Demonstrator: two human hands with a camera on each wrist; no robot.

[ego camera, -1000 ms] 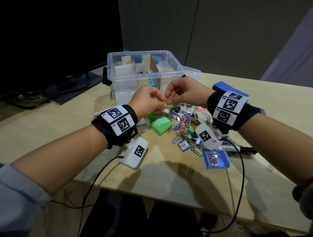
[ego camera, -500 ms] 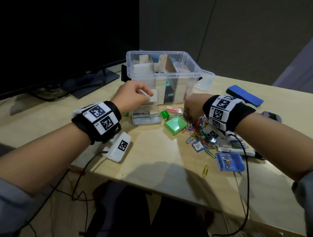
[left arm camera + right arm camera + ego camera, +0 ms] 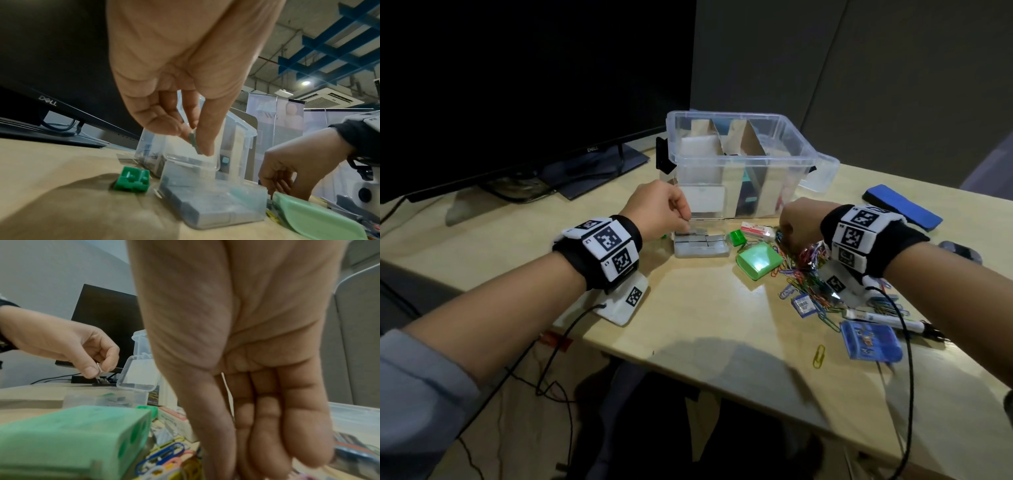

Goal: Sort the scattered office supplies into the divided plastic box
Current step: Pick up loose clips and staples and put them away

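Grey metal first: short strip of staples (image 3: pixel 194 142), pinched between thumb and forefinger of the left hand (image 3: pixel 661 212), other fingers curled in behind. Held tilted just above the small clear case (image 3: pixel 702 245), itself lying flat on the table (image 3: pixel 705 325) with more grey staple blocks inside and its hinged lid (image 3: pixel 191 160) standing open. Cannot tell whether the strip's lower end touches the lid's edge.

Directly behind the case, touching or nearly so: divided plastic box (image 3: pixel 784 185), clear-walled, split by upright cardboard dividers (image 3: pixel 751 142).

To the right of the case, in a loose row: small green piece (image 3: pixel 738 237), red-and-white carton (image 3: pixel 756 229), pale green box (image 3: pixel 758 262). Beyond these, heaped coloured paper clips (image 3: pixel 808 270), with the right hand (image 3: pixel 799 222) lowered onto the pile's far edge, fingers pointing down and pressed together, thumb alongside. Fingertips out of sight among the clips, so cannot tell whether anything is gripped.

Nearer the table's front edge: marker pen (image 3: pixel 887 317), blue transparent case (image 3: pixel 871 341), lone yellow paper clip (image 3: pixel 819 356) lying apart from the heap. Far right, well clear of the pile: blue eraser pad (image 3: pixel 902 205). Back left: dark monitor (image 3: pixel 517 85) on its stand.
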